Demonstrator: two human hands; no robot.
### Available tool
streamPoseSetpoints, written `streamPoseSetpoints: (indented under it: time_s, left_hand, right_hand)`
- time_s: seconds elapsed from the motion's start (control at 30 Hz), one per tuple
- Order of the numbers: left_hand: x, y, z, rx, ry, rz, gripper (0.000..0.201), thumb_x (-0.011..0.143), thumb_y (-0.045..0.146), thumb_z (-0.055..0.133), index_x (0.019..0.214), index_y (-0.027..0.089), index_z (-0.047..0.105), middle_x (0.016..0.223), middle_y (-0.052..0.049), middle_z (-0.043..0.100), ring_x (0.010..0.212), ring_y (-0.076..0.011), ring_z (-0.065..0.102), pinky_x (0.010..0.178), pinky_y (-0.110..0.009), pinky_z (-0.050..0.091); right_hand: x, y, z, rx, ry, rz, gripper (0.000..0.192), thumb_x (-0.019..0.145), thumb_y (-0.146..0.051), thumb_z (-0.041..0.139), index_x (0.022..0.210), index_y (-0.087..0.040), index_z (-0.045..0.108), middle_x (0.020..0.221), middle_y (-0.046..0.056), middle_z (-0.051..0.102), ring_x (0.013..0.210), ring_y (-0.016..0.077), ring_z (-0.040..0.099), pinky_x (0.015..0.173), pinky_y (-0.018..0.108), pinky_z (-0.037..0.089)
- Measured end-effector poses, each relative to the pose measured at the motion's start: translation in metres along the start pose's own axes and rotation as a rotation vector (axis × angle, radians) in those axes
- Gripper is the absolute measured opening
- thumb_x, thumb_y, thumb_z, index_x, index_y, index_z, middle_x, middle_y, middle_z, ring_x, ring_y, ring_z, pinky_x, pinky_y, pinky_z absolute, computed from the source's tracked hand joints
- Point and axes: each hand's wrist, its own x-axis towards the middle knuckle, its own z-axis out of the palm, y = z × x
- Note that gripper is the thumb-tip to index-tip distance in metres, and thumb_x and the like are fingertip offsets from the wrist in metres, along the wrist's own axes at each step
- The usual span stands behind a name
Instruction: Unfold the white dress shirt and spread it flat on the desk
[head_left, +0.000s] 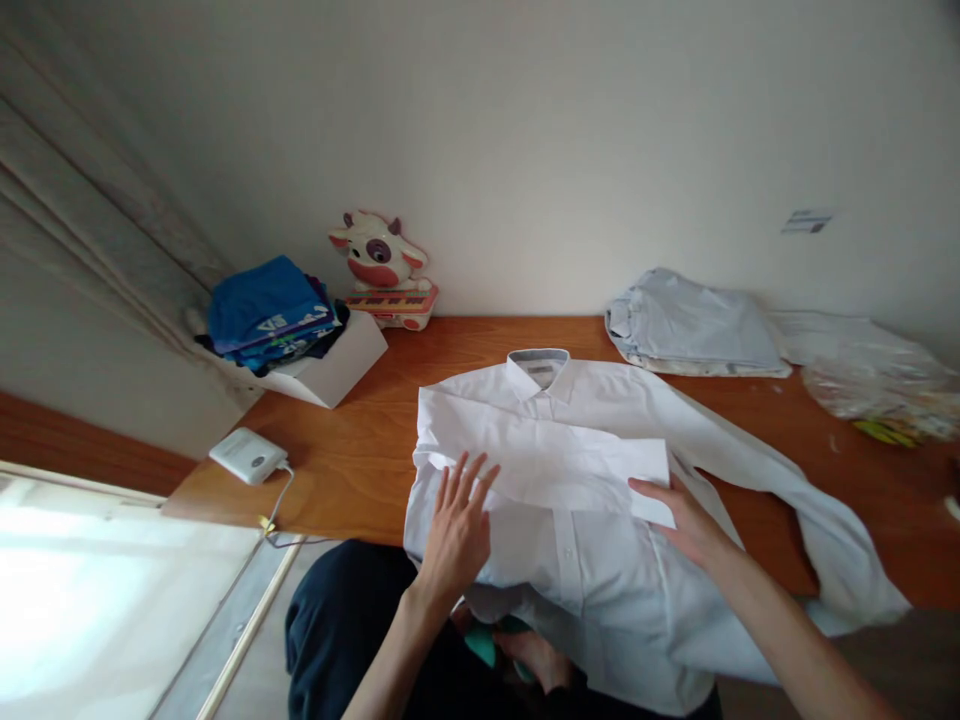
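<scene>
A white button-up shirt [615, 560] lies front up on the wooden table, its collar toward the wall and its lower part hanging over the near edge. One sleeve is folded across the chest, with its cuff at the right; the other sleeve stretches out to the right. My left hand [459, 520] lies with spread fingers on the folded sleeve near the shirt's left side. With thumb and fingers, my right hand [686, 520] grips the cuff of the folded sleeve; some of those fingers are hidden.
On the wooden table [330, 480] stand a white box [337, 365] of folded clothes [274, 310], a cow toy keyboard [386, 270] and a white device [251, 455] with a cable. Folded pale garments [697, 325] and clear plastic bags [877, 375] lie at the back right.
</scene>
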Motion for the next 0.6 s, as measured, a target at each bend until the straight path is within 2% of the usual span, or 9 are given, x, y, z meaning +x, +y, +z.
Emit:
streamPoseSetpoints:
  time_s: [0.07,0.1,0.2,0.3,0.4,0.5,0.6]
  left_hand:
    - [-0.001,-0.032,-0.005,0.091,0.079,-0.105,0.08,0.092,0.002,0.053,0.165,0.033,0.041,0.176,-0.008,0.04,0.167,-0.0352,0.027,0.134,-0.068,0.028]
    - [0.001,-0.046,-0.009,0.113,0.107,-0.144,0.078,0.093,0.004,0.054,0.164,0.032,0.042,0.175,-0.009,0.041,0.165,-0.0356,0.031,0.133,-0.067,0.032]
    - [0.008,-0.084,-0.023,0.127,0.153,-0.239,0.059,0.095,0.013,0.058,0.151,0.03,0.054,0.16,-0.012,0.056,0.15,-0.036,0.051,0.124,-0.062,0.045]
    - [0.015,-0.107,-0.031,0.031,0.138,-0.324,0.035,0.092,0.016,0.06,0.125,0.027,0.064,0.128,-0.01,0.07,0.118,-0.0309,0.069,0.104,-0.05,0.059]
    - [0.018,-0.113,-0.033,-0.072,0.092,-0.331,0.032,0.086,0.008,0.055,0.111,0.026,0.062,0.108,-0.005,0.07,0.097,-0.0249,0.07,0.087,-0.039,0.06]
    - [0.016,-0.107,-0.032,0.021,0.12,-0.31,0.042,0.083,0.003,0.053,0.117,0.027,0.06,0.111,-0.006,0.069,0.104,-0.0265,0.068,0.089,-0.039,0.057]
    - [0.012,-0.103,-0.031,0.086,0.061,-0.264,0.045,0.085,0.004,0.054,0.122,0.028,0.062,0.117,-0.008,0.068,0.111,-0.0285,0.066,0.094,-0.041,0.057]
  right_hand:
    - [0.0,-0.007,-0.007,0.064,0.063,0.108,0.043,0.073,-0.035,0.093,0.113,-0.033,0.079,0.105,0.003,0.085,0.094,0.0337,0.082,0.071,0.043,0.068]
    - [-0.001,-0.013,-0.01,0.099,0.061,0.103,0.037,0.073,-0.035,0.092,0.108,-0.032,0.079,0.1,0.003,0.085,0.091,0.0335,0.082,0.07,0.042,0.068]
    - [0.005,-0.034,-0.02,0.175,0.05,-0.012,0.021,0.073,-0.038,0.087,0.089,-0.029,0.078,0.088,0.004,0.083,0.088,0.0337,0.082,0.069,0.041,0.068]
    - [0.02,-0.045,-0.032,0.192,0.121,-0.113,0.023,0.067,-0.033,0.087,0.086,-0.03,0.076,0.085,0.003,0.083,0.088,0.032,0.082,0.069,0.038,0.068]
    - [0.036,-0.043,-0.046,0.217,0.229,-0.158,0.031,0.063,-0.028,0.088,0.091,-0.027,0.076,0.084,0.001,0.082,0.084,0.0284,0.081,0.069,0.035,0.067]
    - [0.043,-0.033,-0.063,0.261,0.328,-0.131,0.026,0.064,-0.027,0.088,0.087,-0.026,0.075,0.081,0.001,0.081,0.079,0.0266,0.08,0.067,0.034,0.067]
    - [0.042,-0.023,-0.077,0.249,0.357,-0.058,0.019,0.068,-0.034,0.085,0.08,-0.027,0.072,0.076,0.003,0.079,0.077,0.029,0.079,0.064,0.038,0.066]
